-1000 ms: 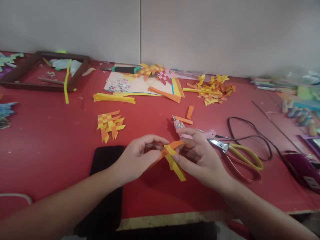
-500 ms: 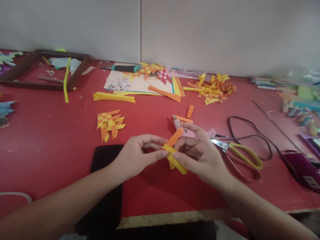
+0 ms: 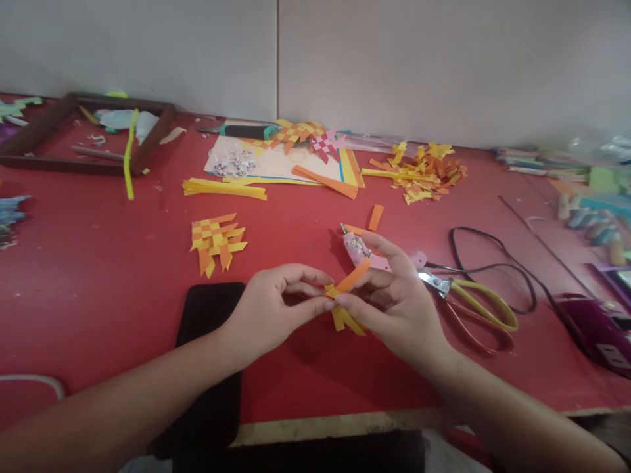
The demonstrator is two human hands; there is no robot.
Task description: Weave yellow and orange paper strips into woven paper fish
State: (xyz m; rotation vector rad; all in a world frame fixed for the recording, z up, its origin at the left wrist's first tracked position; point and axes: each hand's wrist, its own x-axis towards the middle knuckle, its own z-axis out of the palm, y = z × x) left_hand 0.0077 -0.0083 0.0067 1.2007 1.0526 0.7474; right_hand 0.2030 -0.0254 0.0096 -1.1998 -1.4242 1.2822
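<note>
Between my two hands is a small piece of woven paper strips [image 3: 348,318], yellow with one orange strip angling up to the right. My left hand [image 3: 276,302] pinches its left side between thumb and fingers. My right hand [image 3: 394,295] is closed on its right side, thumb tip close to the left thumb; my fingers hide part of the weave. Just beyond the right hand lies a pink hot glue gun [image 3: 355,246] with a metal tip. Off to the left, flat on the table, rests a woven orange and yellow paper fish [image 3: 217,243].
Pliers with red and yellow handles [image 3: 483,309] lie right of my right hand, by a black cord [image 3: 535,295]. A dark phone-like slab [image 3: 210,368] is under my left forearm. Yellow strips [image 3: 224,189], a paper scrap pile [image 3: 428,174] and a brown frame [image 3: 54,167] sit farther back.
The woven strips have tilted in my fingers: the orange strip now leans farther right and the yellow ends hang lower. My right thumb has slid slightly left, nearer the left thumb.
</note>
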